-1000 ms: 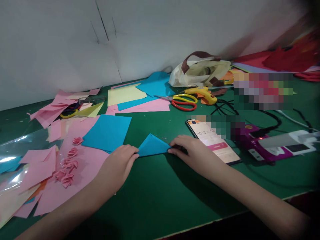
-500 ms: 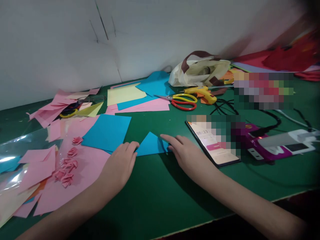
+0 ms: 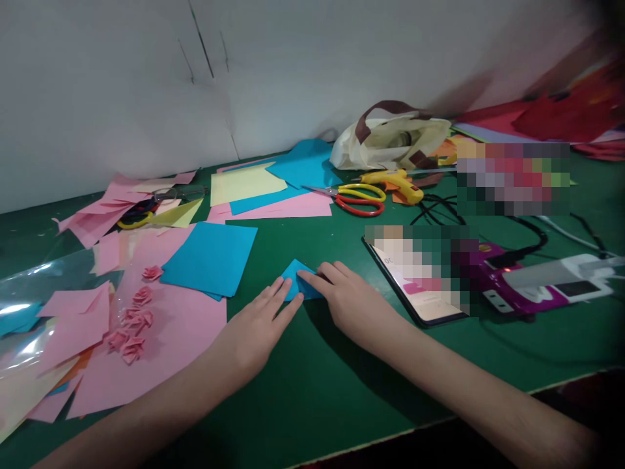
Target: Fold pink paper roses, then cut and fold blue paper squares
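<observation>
A small folded piece of blue paper [image 3: 295, 268] lies on the green table, its pointed top showing between my hands. My left hand [image 3: 261, 319] rests over its left side, fingers apart and tips pressing on it. From the right, my right hand [image 3: 344, 290] reaches over the paper with the index finger stretched across it; the other fingers bend loosely and partly cover its right corner. To the left is a stack of blue paper squares [image 3: 209, 257], partly over a large pink sheet [image 3: 195, 352]. Several small folded pink paper roses [image 3: 137, 319] sit on that sheet.
Scissors [image 3: 361, 198] with red and yellow handles lie beyond my hands, near a yellow glue gun [image 3: 390, 182]. A phone [image 3: 420, 286] lies to the right beside a purple power strip [image 3: 517, 280] with cables. A cream bag [image 3: 385, 140] stands against the wall.
My left hand has moved right onto the paper and its fingers have spread. My right index finger has moved left across it. Less of the blue paper shows, and it looks narrower.
</observation>
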Demonstrator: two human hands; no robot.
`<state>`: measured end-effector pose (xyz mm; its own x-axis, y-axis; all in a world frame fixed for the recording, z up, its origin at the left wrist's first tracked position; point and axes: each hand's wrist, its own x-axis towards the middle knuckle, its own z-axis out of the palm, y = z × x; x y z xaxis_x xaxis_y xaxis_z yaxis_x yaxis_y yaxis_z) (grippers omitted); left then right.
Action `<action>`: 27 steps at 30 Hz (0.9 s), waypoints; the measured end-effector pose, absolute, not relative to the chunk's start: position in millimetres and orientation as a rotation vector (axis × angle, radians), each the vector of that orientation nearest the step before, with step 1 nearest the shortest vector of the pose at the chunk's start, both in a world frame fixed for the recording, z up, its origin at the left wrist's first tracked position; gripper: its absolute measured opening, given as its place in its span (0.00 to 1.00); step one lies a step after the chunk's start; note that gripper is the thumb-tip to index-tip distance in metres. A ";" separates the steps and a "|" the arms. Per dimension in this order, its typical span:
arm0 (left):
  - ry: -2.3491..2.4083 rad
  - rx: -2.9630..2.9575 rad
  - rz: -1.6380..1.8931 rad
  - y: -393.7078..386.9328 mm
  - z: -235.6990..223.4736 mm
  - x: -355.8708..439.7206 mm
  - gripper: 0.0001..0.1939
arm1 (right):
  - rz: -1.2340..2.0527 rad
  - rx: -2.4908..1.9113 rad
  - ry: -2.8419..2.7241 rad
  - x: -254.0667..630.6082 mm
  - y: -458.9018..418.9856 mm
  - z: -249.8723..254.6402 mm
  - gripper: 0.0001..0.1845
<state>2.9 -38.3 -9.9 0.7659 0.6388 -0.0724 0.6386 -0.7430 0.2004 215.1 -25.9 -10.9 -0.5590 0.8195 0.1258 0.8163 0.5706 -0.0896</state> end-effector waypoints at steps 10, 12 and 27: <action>1.042 2.638 0.021 -39.5 -2.6 7.4 0.38 | 0.238 -1.561 -2.544 201.8 -13.2 -4.6 0.31; 1.128 2.548 0.144 -37.8 5.7 11.0 0.27 | 0.196 -1.599 -2.427 200.7 -12.6 -6.9 0.27; 1.463 1.828 0.537 10.0 27.5 21.5 0.15 | 0.454 -1.471 -2.009 186.6 12.8 -1.5 0.11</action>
<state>21.5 10.0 27.5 0.2682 0.9566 -0.1143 0.6552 -0.0942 0.7496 186.6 12.8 -1.5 -0.2047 0.9421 0.2655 0.7367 0.3268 -0.5919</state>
